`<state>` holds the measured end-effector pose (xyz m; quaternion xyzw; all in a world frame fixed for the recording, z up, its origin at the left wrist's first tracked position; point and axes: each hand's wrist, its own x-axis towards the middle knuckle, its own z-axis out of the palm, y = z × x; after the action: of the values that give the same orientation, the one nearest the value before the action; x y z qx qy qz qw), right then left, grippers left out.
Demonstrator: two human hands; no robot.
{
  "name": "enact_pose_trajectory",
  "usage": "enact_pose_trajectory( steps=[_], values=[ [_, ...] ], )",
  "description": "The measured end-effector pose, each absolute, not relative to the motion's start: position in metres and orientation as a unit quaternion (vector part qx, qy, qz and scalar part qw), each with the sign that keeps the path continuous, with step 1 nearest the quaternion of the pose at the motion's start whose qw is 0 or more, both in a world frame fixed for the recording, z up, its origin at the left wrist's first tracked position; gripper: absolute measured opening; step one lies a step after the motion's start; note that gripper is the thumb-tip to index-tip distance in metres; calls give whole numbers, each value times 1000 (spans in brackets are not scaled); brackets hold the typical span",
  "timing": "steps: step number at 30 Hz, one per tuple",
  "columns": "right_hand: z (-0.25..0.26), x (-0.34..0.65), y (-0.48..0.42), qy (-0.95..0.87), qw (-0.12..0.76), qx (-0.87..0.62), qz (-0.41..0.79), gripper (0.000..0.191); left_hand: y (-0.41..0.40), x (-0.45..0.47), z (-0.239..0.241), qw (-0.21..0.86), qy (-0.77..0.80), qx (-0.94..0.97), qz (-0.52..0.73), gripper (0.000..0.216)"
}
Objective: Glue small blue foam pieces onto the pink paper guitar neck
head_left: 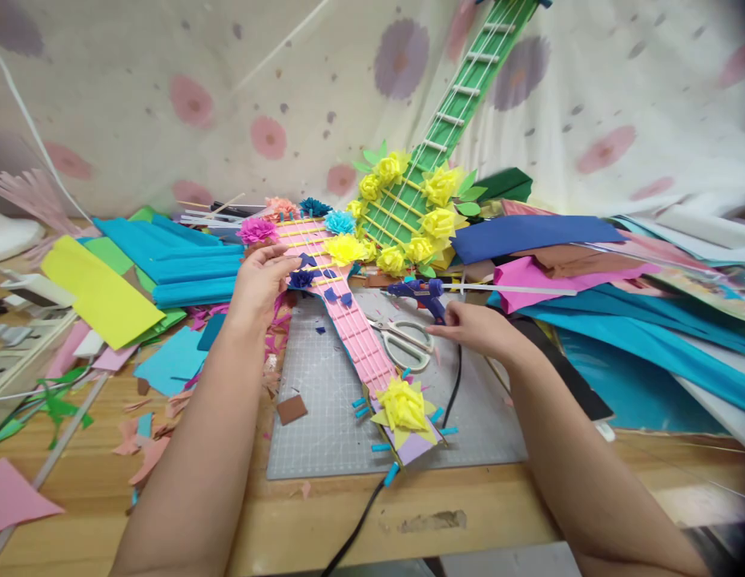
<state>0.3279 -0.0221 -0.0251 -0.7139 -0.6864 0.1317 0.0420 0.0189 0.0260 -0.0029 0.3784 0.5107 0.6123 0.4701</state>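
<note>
A pink paper guitar [356,332] with yellow strips, white strings and paper flowers lies slanted, its neck toward me over the grey cutting mat [324,433]. At the left edge of its body, my left hand [264,276] has its fingers closed at a small dark blue paper piece [307,260], just above a dark blue paper flower [301,279]. Right of the neck, my right hand [477,324] is closed at the handle end of a blue glue gun [416,288], a long white glue stick in its back. Scissors with pale handles [408,346] lie beside the fingertips.
Behind stands a green paper guitar [448,128] with yellow flowers, leaning on the patterned curtain [216,72]. Blue crepe paper [174,260] and coloured sheets pile up on both sides. Paper scraps [150,457] litter the left; a black cord [364,521] crosses the front edge.
</note>
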Motion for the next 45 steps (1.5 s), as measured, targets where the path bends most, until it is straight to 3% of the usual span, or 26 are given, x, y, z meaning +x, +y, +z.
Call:
enact_pose_trajectory(
  steps=[2, 5, 8, 10, 14, 20, 25, 29, 31, 36, 39, 45],
  values=[
    [-14, 306, -28, -725, 96, -652, 198, 38, 25, 24, -4, 486, 500, 368, 615, 33],
    [-7, 259, -21, -726, 273, -535, 335, 32, 23, 32, -4, 521, 488, 343, 610, 34],
    [-7, 211, -2, -628, 423, -465, 459, 26, 19, 41, -3, 544, 477, 324, 610, 37],
    [-8, 187, 11, -527, 475, -446, 546, 26, 17, 46, -3, 551, 468, 305, 620, 38],
    [-8, 156, 23, -383, 523, -416, 638, 25, 16, 53, -2, 567, 448, 245, 646, 35],
    [-3, 136, 23, -329, 563, -379, 657, 13, 14, 58, 0, 572, 433, 193, 670, 27],
    [-1, 127, 27, -302, 595, -392, 633, 13, 14, 58, 1, 545, 440, 226, 677, 44],
    [4, 137, 31, -335, 584, -418, 610, 13, 23, 38, -6, 463, 479, 372, 647, 59],
    [7, 148, 32, -371, 551, -447, 599, 14, 27, 21, -12, 344, 515, 490, 614, 70],
    [7, 171, 38, -498, 369, -571, 539, 26, 29, 1, -26, 102, 583, 712, 378, 103],
    [2, 172, 42, -578, 270, -610, 469, 31, 28, 8, -31, 47, 600, 732, 319, 96],
    [2, 157, 51, -660, 164, -622, 388, 24, 31, 9, -33, 18, 611, 704, 363, 76]
  ],
)
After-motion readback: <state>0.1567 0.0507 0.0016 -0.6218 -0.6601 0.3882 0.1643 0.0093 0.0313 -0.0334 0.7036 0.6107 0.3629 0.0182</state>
